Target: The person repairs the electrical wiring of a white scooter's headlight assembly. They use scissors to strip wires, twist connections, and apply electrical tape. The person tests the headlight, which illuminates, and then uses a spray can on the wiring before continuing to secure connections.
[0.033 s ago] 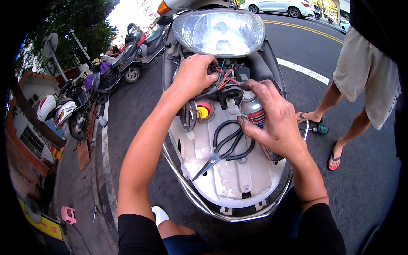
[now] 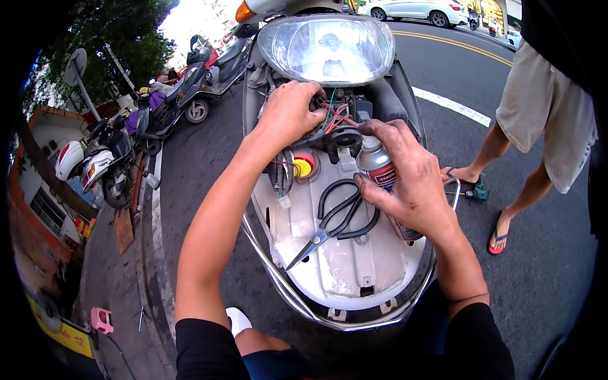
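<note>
A scooter's front end, its white inner panel [image 2: 316, 272] bare, lies before me below a clear headlight [image 2: 326, 50]. My left hand [image 2: 290, 117] is bent into the exposed wiring [image 2: 339, 118], thumb and fingers closed around part of it; the fingertips are partly hidden. In my right hand [image 2: 411, 180] is a spray can [image 2: 375, 159], its index finger on the top and its nozzle end toward the wires. Black-handled scissors [image 2: 330, 221] rest on the panel beside the can, blades pointing lower left. Between my hands sits a round red-and-yellow part [image 2: 304, 166].
A chrome bar [image 2: 291, 292] curves around the panel. At the right stands another person in light shorts [image 2: 538, 107] and flip-flops, a green tool [image 2: 479, 190] on the ground by their foot. Parked scooters [image 2: 171, 104] line the left; a pink stool [image 2: 102, 320] stands lower left.
</note>
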Demonstrator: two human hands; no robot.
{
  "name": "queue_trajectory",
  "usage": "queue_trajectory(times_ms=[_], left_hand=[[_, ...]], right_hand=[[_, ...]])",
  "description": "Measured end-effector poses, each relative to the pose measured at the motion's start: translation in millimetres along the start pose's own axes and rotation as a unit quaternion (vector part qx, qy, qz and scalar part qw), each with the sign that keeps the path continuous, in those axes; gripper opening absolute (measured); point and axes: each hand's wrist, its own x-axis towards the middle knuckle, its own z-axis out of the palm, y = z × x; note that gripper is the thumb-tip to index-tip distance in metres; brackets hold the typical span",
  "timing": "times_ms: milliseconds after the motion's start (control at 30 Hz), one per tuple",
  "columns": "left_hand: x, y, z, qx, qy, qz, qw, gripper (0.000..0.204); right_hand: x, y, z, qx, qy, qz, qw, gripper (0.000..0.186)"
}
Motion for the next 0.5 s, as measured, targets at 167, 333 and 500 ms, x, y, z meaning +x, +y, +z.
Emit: queue_trajectory(times_ms=[167, 333, 500], left_hand=[[0.3, 0.3, -0.8, -0.004, 0.003, 0.005, 1.0, 0.03], [-0.8, 4.4, -2.5, -0.002, 0.0, -0.002, 1.0, 0.03], [-2.1, 2.4, -0.2, 0.01, 0.009, 0.006, 1.0, 0.032]], right_hand=[[0.4, -0.4, 0.4, -0.014, -0.003, 0.0, 1.0, 0.065], [0.7, -1.2, 0.8, -0.007, 0.005, -0.002, 1.0, 0.064], [1.7, -4.5, 0.4, -0.004, 0.0, 0.0, 1.0, 0.064]])
